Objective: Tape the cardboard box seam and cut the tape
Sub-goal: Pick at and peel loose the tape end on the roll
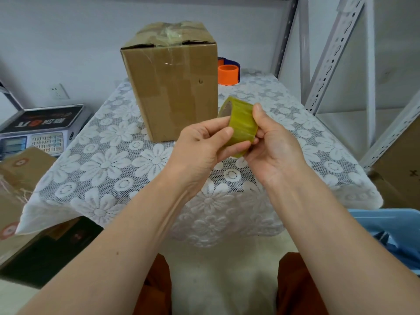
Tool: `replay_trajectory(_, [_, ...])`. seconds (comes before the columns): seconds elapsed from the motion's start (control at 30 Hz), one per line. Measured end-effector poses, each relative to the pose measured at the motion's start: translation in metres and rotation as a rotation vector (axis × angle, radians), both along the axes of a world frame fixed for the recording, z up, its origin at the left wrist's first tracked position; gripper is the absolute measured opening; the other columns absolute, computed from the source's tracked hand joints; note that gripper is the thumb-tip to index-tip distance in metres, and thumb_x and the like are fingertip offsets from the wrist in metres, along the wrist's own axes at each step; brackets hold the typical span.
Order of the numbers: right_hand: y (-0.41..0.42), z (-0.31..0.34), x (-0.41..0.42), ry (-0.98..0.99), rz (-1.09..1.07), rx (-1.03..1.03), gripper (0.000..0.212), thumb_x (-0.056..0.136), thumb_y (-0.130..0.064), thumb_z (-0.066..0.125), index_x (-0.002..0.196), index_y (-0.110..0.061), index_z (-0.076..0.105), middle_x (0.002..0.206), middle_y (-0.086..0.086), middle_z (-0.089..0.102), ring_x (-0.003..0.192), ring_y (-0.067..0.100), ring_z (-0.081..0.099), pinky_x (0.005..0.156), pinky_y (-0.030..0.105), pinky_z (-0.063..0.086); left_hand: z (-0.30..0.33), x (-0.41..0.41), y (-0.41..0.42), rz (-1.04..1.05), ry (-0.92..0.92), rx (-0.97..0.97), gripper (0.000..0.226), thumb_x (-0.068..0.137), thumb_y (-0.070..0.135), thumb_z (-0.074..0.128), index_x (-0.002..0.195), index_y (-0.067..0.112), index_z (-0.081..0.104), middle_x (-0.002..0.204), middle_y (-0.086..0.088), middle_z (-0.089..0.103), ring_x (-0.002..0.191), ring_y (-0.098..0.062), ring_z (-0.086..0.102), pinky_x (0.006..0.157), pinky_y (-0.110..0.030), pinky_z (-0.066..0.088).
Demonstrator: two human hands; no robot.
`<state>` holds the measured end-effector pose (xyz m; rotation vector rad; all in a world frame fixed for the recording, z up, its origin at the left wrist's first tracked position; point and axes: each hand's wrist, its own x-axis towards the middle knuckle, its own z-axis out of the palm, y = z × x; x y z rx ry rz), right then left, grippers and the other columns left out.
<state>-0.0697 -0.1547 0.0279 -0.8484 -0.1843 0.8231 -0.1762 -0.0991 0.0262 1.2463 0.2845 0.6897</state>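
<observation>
A tall brown cardboard box (172, 87) stands upright at the back of the table, its top flaps crossed by crumpled clear tape. In front of it, above the table, both hands hold a roll of yellowish clear tape (242, 126). My left hand (202, 148) grips the roll from the left, thumb pressed on its outer face. My right hand (272, 146) holds it from the right, thumb on the upper edge. An orange and blue tape dispenser (228, 72) sits behind the box at its right.
A white lace cloth (109, 169) covers the small table. An electronic scale (38, 128) and cardboard boxes (16, 192) stand at the left. Grey metal shelving (329, 53) rises at the right, with a blue plastic thing (391, 233) below it.
</observation>
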Motion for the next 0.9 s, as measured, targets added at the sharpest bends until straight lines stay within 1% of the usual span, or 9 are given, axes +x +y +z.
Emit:
replay_trajectory(0.1, [-0.0006,0.0013,-0.0018,-0.001,-0.016,-0.006,0.019,0.088,-0.024,0.063,0.077,-0.008,0.064,0.045,-0.004,0.052,0.049,0.009,0.041,0.062,0.026,0.045,0.0005,-0.0010,-0.0014,0.005,0.002,0.016,0.030,0.088,-0.014,0.046,0.108,-0.004,0.066,0.103,-0.025,0.070,0.097,-0.031,0.069,0.088,-0.031,0.056])
replay_trajectory(0.13, [-0.0012,0.0019,-0.0024,-0.009,-0.018,-0.009,0.021,0.089,-0.024,0.062,0.074,-0.009,0.063,0.041,-0.006,0.050,0.047,0.009,0.041,0.062,0.026,0.045,0.0007,-0.0011,-0.0022,0.006,-0.003,0.008,0.029,0.087,-0.013,0.048,0.106,-0.003,0.068,0.101,-0.024,0.071,0.096,-0.029,0.069,0.087,-0.031,0.056])
replay_trajectory(0.23, [-0.0019,0.0022,-0.0055,-0.040,-0.022,-0.016,0.023,0.089,-0.023,0.062,0.069,-0.012,0.060,0.037,-0.009,0.046,0.043,0.007,0.039,0.056,0.023,0.045,0.0004,-0.0005,-0.0017,0.041,-0.018,-0.001,0.019,0.091,0.003,0.055,0.101,-0.001,0.070,0.093,-0.019,0.074,0.089,-0.027,0.071,0.084,-0.031,0.058])
replay_trajectory(0.33, [-0.0010,0.0017,-0.0066,-0.047,-0.026,-0.037,0.019,0.089,-0.024,0.061,0.074,-0.012,0.062,0.039,-0.009,0.048,0.041,0.006,0.040,0.056,0.022,0.045,-0.0023,0.0019,0.0003,0.071,-0.009,0.032,0.021,0.094,0.003,0.050,0.105,-0.001,0.068,0.093,-0.021,0.073,0.087,-0.028,0.071,0.083,-0.032,0.058])
replay_trajectory(0.47, [0.0003,0.0007,-0.0044,-0.037,-0.028,-0.046,0.017,0.089,-0.025,0.061,0.088,-0.008,0.064,0.061,0.001,0.048,0.048,0.008,0.040,0.053,0.021,0.045,-0.0032,0.0027,0.0002,0.055,0.004,0.074,0.026,0.095,-0.003,0.045,0.113,-0.005,0.064,0.103,-0.025,0.070,0.092,-0.031,0.070,0.086,-0.032,0.057])
replay_trajectory(0.6, [0.0000,-0.0002,-0.0031,-0.016,-0.037,-0.041,0.019,0.090,-0.024,0.061,0.091,-0.005,0.065,0.064,0.003,0.050,0.055,0.011,0.042,0.060,0.024,0.046,-0.0009,0.0007,0.0000,-0.008,0.013,0.064,0.032,0.093,-0.009,0.039,0.116,-0.006,0.062,0.109,-0.027,0.068,0.100,-0.033,0.068,0.090,-0.032,0.055])
replay_trajectory(0.67, [0.0002,-0.0004,-0.0027,-0.011,-0.035,-0.045,0.022,0.089,-0.024,0.062,0.096,-0.004,0.066,0.071,0.005,0.054,0.059,0.013,0.045,0.068,0.029,0.048,0.0006,-0.0002,-0.0006,-0.033,0.010,0.023,0.032,0.092,-0.008,0.039,0.114,-0.008,0.063,0.110,-0.029,0.067,0.102,-0.035,0.067,0.091,-0.034,0.054])
replay_trajectory(0.77, [0.0002,0.0001,-0.0048,-0.017,-0.027,-0.051,0.023,0.089,-0.024,0.062,0.097,-0.002,0.066,0.075,0.007,0.058,0.060,0.013,0.050,0.075,0.033,0.049,-0.0004,0.0012,-0.0004,0.028,0.014,-0.007,0.027,0.096,0.005,0.047,0.110,-0.010,0.064,0.104,-0.028,0.069,0.097,-0.035,0.069,0.086,-0.034,0.057])
replay_trajectory(0.9, [-0.0003,0.0011,-0.0068,-0.022,-0.045,-0.066,0.033,0.089,-0.023,0.062,0.109,0.003,0.064,0.094,0.015,0.062,0.068,0.016,0.056,0.073,0.030,0.050,-0.0024,0.0035,-0.0005,0.069,0.021,0.025,0.024,0.097,0.001,0.045,0.108,-0.004,0.065,0.099,-0.026,0.071,0.090,-0.032,0.070,0.084,-0.032,0.058])
